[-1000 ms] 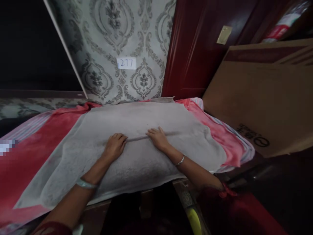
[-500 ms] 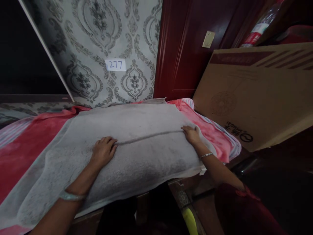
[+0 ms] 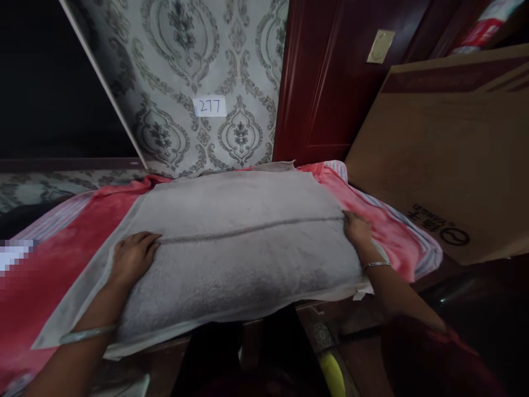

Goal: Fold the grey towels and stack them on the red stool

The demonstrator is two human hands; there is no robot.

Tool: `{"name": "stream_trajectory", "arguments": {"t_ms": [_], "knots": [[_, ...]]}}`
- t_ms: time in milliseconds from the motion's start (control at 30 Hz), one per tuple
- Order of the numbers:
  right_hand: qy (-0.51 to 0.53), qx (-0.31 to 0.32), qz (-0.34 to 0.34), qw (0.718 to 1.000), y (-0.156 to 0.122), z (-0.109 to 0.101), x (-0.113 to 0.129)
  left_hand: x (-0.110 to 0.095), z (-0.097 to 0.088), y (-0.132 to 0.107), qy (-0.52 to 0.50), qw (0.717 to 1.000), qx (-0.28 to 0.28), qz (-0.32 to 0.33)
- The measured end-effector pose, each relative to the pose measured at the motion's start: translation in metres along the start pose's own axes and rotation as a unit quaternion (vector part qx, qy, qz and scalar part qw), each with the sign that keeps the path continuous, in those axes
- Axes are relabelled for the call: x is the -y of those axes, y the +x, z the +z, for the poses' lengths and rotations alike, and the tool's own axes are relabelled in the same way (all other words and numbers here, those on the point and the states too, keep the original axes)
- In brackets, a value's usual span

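A grey plush cloth (image 3: 256,259), perhaps a blanket or cover, lies spread in layers in front of me. A dark narrow line, a fold or edge, runs across it between my hands. My left hand (image 3: 134,256) is at the left end of this line, its fingers curled together on the cloth. At the right end, my right hand (image 3: 357,229) pinches the cloth between thumb and fingers. Below the line the fabric looks darker and ruffled, above it paler and smoother. What lies under the fingertips is partly hidden.
Under the grey cloth is a pink-red blanket (image 3: 95,220) with striped edges. A large cardboard box (image 3: 450,160) stands at the right, a bottle (image 3: 483,33) behind it. At the left is a dark screen (image 3: 58,82); a paper label (image 3: 210,106) is on the wall.
My hands have moved farther apart, the left one mostly leftward, and the dark line between them is longer. The loose rounded layer at the lower left has drawn in. The view has shifted slightly.
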State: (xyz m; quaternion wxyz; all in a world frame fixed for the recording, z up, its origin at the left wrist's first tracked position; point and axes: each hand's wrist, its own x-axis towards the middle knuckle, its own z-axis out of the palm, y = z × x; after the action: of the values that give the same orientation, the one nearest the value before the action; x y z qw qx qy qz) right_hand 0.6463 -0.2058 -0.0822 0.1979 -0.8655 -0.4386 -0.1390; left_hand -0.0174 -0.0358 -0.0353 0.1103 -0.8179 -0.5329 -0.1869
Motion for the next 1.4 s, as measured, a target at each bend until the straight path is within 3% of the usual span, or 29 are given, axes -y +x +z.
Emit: {"name": "stream_trajectory", "arguments": {"t_ms": [167, 267, 367, 467, 533, 867, 1167, 1400], "knots": [[0.006, -0.047, -0.058, 0.997, 0.001, -0.004, 0.018, -0.006, 0.005, 0.001, -0.020, 1.000, -0.006, 0.003], [0.051, -0.028, -0.177, 0.982, -0.001, -0.003, 0.059, -0.008, 0.006, 0.002, -0.021, 1.000, -0.003, 0.004], [0.114, 0.009, -0.290, 0.950, -0.012, 0.005, 0.112, -0.009, 0.005, 0.001, -0.015, 1.000, -0.004, 0.000], [0.137, 0.033, -0.334, 0.932, -0.026, 0.014, 0.151, -0.011, 0.003, 0.000, -0.009, 1.000, -0.001, -0.008], [0.131, 0.037, -0.337, 0.932, -0.033, 0.017, 0.163, -0.011, 0.002, 0.000, 0.000, 1.000, 0.001, -0.013], [0.160, -0.013, -0.354, 0.922, -0.048, 0.005, 0.159, -0.008, 0.007, 0.002, 0.014, 1.000, -0.023, -0.004], [0.079, 0.028, -0.374, 0.923, -0.044, 0.004, 0.169, -0.014, 0.002, 0.001, -0.004, 1.000, -0.003, -0.018], [0.094, -0.022, -0.344, 0.934, -0.047, 0.006, 0.167, -0.014, 0.003, 0.001, -0.024, 0.999, -0.016, -0.028]]}}
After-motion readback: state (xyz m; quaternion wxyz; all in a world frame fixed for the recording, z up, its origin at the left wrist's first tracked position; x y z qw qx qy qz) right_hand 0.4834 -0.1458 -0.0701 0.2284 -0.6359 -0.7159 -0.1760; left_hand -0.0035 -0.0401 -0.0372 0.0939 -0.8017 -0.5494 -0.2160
